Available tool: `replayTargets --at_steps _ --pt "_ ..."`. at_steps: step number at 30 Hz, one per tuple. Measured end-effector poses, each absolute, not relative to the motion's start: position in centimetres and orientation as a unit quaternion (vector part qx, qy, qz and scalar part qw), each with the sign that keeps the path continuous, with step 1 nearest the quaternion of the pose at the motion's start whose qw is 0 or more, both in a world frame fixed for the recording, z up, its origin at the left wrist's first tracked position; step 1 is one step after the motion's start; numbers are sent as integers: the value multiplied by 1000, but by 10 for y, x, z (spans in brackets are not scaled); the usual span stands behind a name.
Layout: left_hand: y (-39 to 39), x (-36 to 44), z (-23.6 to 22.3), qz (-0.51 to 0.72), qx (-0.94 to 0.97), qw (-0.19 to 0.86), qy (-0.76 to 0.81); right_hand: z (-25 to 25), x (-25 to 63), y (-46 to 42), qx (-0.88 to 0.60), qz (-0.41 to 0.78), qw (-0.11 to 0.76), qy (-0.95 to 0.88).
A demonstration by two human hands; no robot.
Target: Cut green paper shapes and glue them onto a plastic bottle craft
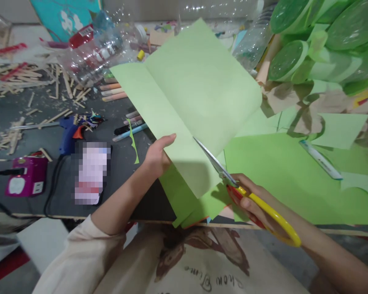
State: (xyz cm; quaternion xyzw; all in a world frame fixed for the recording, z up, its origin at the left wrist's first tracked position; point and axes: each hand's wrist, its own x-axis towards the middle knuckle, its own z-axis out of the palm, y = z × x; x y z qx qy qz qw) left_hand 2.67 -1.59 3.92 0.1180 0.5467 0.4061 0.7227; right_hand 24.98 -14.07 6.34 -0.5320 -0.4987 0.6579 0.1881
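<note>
A large pale green sheet of paper (pixel 202 85), creased lengthwise, is held up over the table. My left hand (pixel 158 154) grips its left edge, thumb on top and fingers hidden underneath. Scissors (pixel 263 206) with yellow and red handles are in my right hand (pixel 251 200), fingers around the handles. Their blades lie at the sheet's lower right part, pointing up and left to the crease, with a cut running in from that edge. Darker green paper (pixel 276 175) lies flat on the table beneath.
A phone (pixel 92 173), a purple power box (pixel 26 175) and a blue glue gun (pixel 68 132) with its cord lie to the left. Wooden sticks and clear plastic bottles (pixel 95 53) fill the back left. Green bottle pieces (pixel 331 61) stand back right; a box cutter (pixel 320 159) lies on the green paper.
</note>
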Motion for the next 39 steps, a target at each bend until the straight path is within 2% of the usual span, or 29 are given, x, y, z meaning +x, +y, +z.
replayTargets --at_steps 19,39 --pt "-21 26 46 338 125 788 499 67 252 -147 -501 696 193 -477" --pt "-17 28 43 383 97 750 531 65 239 -143 -533 684 201 -455"
